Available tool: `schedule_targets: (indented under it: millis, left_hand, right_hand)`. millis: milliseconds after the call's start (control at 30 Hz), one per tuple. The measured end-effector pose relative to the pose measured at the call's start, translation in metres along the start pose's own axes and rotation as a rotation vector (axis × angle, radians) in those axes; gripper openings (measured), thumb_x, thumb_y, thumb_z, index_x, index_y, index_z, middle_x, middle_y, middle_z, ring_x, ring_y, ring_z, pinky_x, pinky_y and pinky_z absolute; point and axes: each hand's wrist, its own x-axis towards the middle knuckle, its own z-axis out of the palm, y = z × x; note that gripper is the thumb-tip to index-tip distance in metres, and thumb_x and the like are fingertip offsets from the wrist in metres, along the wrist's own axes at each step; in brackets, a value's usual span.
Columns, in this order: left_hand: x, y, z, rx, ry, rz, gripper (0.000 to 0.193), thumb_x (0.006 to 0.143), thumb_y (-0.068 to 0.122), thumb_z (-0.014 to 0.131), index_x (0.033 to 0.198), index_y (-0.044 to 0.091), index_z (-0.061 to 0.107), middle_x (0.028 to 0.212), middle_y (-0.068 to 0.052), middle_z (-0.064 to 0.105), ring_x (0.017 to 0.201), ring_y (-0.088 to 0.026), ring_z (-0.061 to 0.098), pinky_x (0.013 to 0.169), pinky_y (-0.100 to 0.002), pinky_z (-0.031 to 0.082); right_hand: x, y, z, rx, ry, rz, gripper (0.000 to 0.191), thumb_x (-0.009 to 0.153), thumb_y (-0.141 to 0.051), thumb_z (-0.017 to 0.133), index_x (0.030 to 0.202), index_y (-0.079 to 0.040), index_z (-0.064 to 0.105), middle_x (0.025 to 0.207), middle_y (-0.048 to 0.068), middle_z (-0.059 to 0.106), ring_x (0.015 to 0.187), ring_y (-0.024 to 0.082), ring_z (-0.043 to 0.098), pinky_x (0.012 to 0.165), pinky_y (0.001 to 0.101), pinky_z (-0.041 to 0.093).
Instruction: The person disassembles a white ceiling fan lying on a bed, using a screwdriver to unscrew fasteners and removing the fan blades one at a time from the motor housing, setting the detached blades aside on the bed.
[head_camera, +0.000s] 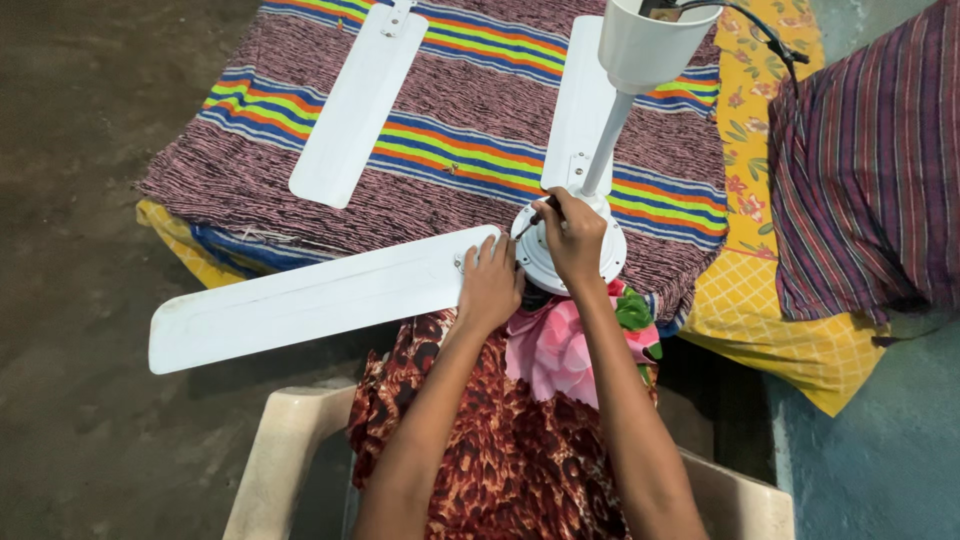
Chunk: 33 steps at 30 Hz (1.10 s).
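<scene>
A bed (300, 190) with a striped blanket (470, 140) sits on a dark floor, and a white fan (560, 250) rests at its near edge, by the person's lap. The left hand (490, 285) lies flat and open on a long fan blade (310, 295), pressing it down. The right hand (575, 235) is closed around a thin tool (532, 222) at the fan's round middle, with the white rod (600, 150) and cup (650, 40) rising just behind it.

Floor (90, 150): bare, dark and rough, filling the left side. Bed (790, 330): yellow patterned sheet, overlaid by a striped cover (450, 130) (maroon with bright multicolour bands). Striped pillow (870, 170): at the right end. Plastic chair (280, 450): cream, bottom centre. Wall (880, 450): pale blue-grey, lower right. Lighting: dim and even.
</scene>
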Motion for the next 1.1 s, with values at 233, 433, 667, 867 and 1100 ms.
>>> schedule_targets:
  millis: [233,433,667,867,1100]
  left_hand:
    - [-0.0001,-0.0004,-0.0029,0.015,0.005,0.010,0.056,0.096,0.031,0.057,0.139,-0.004,0.054,0.145,-0.016,0.052,0.136,-0.032,0.043,0.111,-0.052,0.032]
    - [0.0000,-0.0021,-0.0004,0.019,0.013,0.012,0.056,0.096,0.031,0.057,0.139,-0.004,0.054,0.144,-0.016,0.053,0.137,-0.032,0.044,0.111,-0.052,0.032]
    - [0.0016,-0.0026,0.0016,0.029,0.012,0.018,0.056,0.095,0.031,0.056,0.139,-0.004,0.054,0.144,-0.017,0.053,0.137,-0.032,0.044,0.111,-0.052,0.032]
    - [0.0012,-0.0040,0.0010,0.029,-0.003,0.017,0.055,0.096,0.031,0.055,0.139,-0.004,0.054,0.145,-0.016,0.052,0.138,-0.032,0.043,0.112,-0.052,0.032]
    - [0.0018,-0.0032,0.0003,0.068,-0.016,0.014,0.056,0.096,0.031,0.055,0.140,-0.003,0.053,0.146,-0.015,0.051,0.138,-0.031,0.043,0.112,-0.051,0.032]
  right_hand:
    - [-0.0016,0.0024,-0.0002,-0.026,0.030,-0.015,0.018,0.092,-0.006,0.080,0.105,0.002,0.070,0.077,0.012,0.069,0.066,0.023,0.069,0.059,0.0342,0.051]
    - [0.0014,0.0069,0.0013,0.015,0.016,0.027,0.017,0.093,-0.007,0.079,0.105,0.002,0.071,0.081,0.012,0.072,0.069,0.020,0.072,0.061,0.0311,0.054]
    - [0.0030,0.0087,0.0038,0.038,0.000,0.044,0.019,0.093,-0.007,0.079,0.106,0.003,0.071,0.081,0.013,0.072,0.069,0.020,0.073,0.062,0.0307,0.055]
    - [0.0037,0.0090,0.0069,0.019,0.001,0.061,0.020,0.091,-0.009,0.081,0.106,0.002,0.071,0.079,0.013,0.072,0.067,0.020,0.072,0.060,0.0312,0.054]
    - [0.0025,0.0072,0.0059,0.000,0.011,0.040,0.019,0.092,-0.007,0.081,0.104,0.002,0.071,0.078,0.013,0.070,0.065,0.021,0.070,0.059,0.0323,0.052]
